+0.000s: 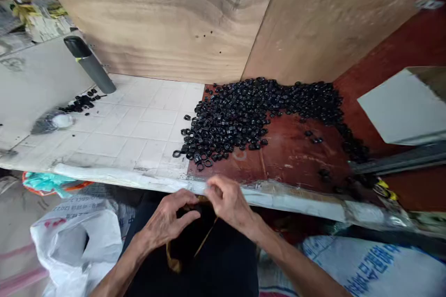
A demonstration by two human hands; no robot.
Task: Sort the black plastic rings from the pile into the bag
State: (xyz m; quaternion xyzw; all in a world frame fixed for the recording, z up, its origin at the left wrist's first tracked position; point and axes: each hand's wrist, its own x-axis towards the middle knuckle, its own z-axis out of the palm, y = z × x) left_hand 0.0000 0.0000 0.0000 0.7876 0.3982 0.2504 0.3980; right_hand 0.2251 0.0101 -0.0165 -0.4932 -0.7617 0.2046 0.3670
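Observation:
Both of my hands are close together over my lap, just at the table's front edge. My left hand (172, 217) has its fingers curled and its thumb reaching inward; whatever lies between them is dark and hard to make out against my dark clothing. The fingers of my right hand (230, 202) are bent into a pinch, and what they hold is hidden. Below the hands, a dark opening with a tan edge (173, 262) shows on my lap. Beyond the hands, a heap of small black nut-like rings (230, 123) covers part of the table.
A grey bottle (94, 72) stands at the back left, near a smaller black pile (81, 103) and a plastic bag (52, 121). At right are a white box (400, 106) and a grey metal bar (397, 160). White sacks (379, 260) lie below; a wooden board (167, 18) rises behind.

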